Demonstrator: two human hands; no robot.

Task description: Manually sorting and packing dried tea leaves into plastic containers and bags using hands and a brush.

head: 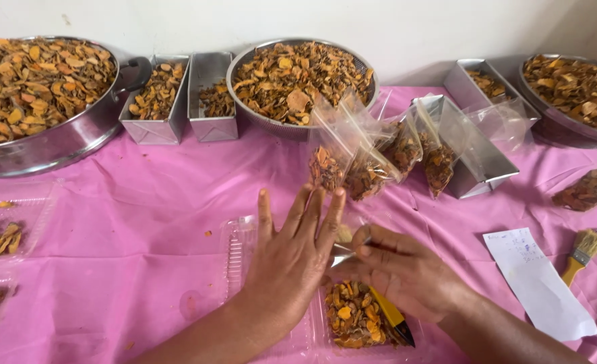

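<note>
My left hand (292, 259) lies flat with fingers spread on the clear plastic tray (239, 249), while my right hand (399, 269) pinches a metal spoon (344, 255) above the dried orange slices (354, 315).

A clear plastic clamshell tray (241, 249) is laid open on the pink-clothed surface (143, 202), with orange dried slices (352, 317) heaped inside.
</note>
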